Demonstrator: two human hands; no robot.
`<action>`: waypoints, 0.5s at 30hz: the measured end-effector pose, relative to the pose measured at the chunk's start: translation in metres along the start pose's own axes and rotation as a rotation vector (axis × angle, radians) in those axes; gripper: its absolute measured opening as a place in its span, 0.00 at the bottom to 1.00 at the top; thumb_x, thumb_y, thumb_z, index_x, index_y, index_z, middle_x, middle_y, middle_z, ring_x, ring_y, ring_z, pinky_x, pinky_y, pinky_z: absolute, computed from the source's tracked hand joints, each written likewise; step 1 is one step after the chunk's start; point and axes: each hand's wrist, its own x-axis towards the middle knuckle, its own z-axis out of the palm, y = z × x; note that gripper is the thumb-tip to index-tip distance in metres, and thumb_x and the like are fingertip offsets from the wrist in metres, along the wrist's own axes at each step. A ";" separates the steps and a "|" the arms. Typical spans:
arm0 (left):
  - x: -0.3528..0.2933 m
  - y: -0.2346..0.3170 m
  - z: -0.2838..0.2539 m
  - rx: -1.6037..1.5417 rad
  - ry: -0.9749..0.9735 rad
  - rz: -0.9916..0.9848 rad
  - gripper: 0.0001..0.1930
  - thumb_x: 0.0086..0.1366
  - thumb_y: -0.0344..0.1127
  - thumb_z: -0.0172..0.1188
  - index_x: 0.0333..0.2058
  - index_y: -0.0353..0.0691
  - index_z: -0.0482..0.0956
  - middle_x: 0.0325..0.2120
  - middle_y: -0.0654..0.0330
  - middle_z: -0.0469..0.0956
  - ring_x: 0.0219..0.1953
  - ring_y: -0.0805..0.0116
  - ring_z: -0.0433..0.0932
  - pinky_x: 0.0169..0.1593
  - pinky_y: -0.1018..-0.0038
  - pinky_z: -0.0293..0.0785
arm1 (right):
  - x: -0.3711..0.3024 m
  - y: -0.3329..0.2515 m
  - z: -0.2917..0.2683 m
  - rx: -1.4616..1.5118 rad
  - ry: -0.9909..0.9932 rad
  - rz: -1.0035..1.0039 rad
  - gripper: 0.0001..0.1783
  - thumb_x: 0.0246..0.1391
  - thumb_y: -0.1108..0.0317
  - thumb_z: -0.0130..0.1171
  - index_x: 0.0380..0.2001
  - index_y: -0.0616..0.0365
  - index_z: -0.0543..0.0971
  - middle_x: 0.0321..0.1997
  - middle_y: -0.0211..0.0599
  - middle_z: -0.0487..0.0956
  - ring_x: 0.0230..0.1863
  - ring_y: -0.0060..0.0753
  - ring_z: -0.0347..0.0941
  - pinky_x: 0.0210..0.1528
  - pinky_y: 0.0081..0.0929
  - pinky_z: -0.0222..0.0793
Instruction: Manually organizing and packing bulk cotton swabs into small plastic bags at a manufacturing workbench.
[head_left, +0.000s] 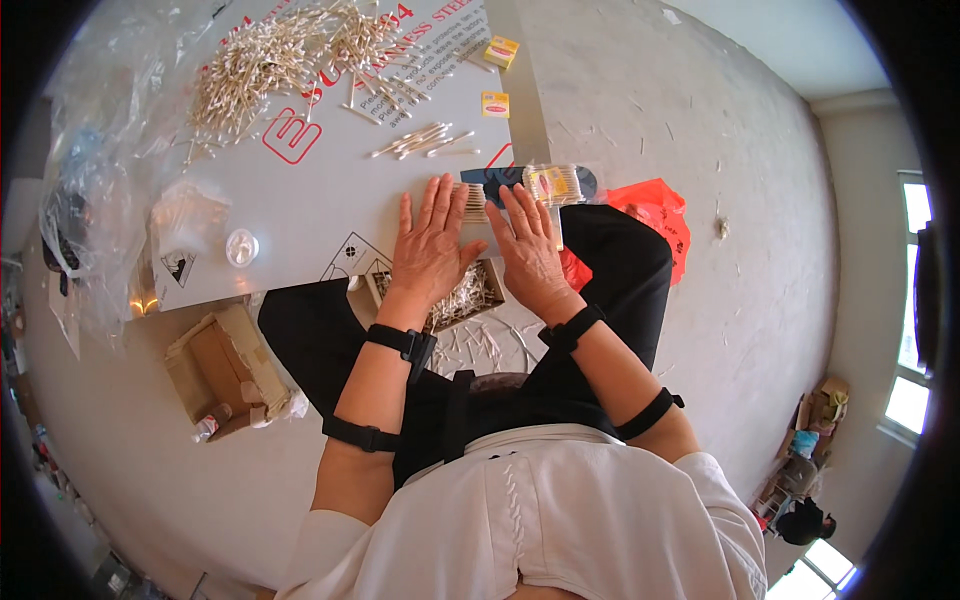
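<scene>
A row of cotton swabs (474, 203) lies side by side on the table near its front edge, between my two hands. My left hand (432, 245) rests flat along the left of the row, its fingers stretched forward and its thumb pointing toward the swabs. On the other side is my right hand (532, 255), also with straight fingers, its fingertips beside the row. Just beyond the right fingertips sits a clear pack of swabs (565, 186) with a yellow label. A small bunch of loose swabs (420, 140) lies farther forward. What is under my palms is hidden.
A large heap of swabs (260, 75) covers the table's far left. Two yellow cards or packets (495, 104) lie near the right edge. A round clear tub (241, 247) stands at left. Below are a box of swabs (480, 295), a cardboard box (215, 375) and a red bag (665, 215).
</scene>
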 end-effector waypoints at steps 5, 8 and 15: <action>0.001 0.002 -0.002 0.020 -0.052 0.008 0.39 0.66 0.57 0.52 0.70 0.48 0.52 0.72 0.55 0.45 0.74 0.57 0.42 0.72 0.48 0.36 | 0.007 0.002 0.000 -0.090 -0.006 -0.023 0.37 0.44 0.81 0.52 0.63 0.60 0.66 0.71 0.47 0.59 0.75 0.51 0.46 0.74 0.50 0.40; 0.001 0.002 -0.004 0.018 -0.059 -0.004 0.39 0.66 0.56 0.53 0.70 0.47 0.52 0.72 0.55 0.46 0.74 0.57 0.42 0.72 0.48 0.36 | 0.008 0.006 -0.001 -0.028 0.024 -0.005 0.33 0.46 0.78 0.54 0.60 0.61 0.69 0.69 0.48 0.62 0.74 0.51 0.49 0.73 0.49 0.43; -0.001 -0.001 0.000 0.023 -0.030 0.005 0.40 0.65 0.56 0.53 0.70 0.47 0.51 0.72 0.55 0.46 0.74 0.58 0.43 0.72 0.48 0.36 | 0.020 0.010 -0.012 0.373 0.214 0.222 0.15 0.45 0.77 0.61 0.40 0.56 0.81 0.43 0.40 0.78 0.48 0.50 0.73 0.60 0.43 0.66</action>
